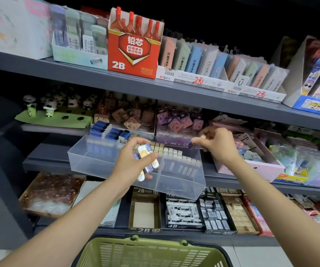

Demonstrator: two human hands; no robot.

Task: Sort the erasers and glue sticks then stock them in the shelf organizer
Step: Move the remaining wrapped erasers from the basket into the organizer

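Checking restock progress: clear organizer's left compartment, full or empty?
Empty: the clear organizer's left compartment shows bare floor; erasers fill only the right side.

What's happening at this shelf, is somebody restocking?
Yes. A person is filling a clear plastic organizer on the middle shelf. The left hand holds a bunch of small wrapped erasers, while the right hand pinches one item over the tidy rows of erasers already inside. A green basket sits below.
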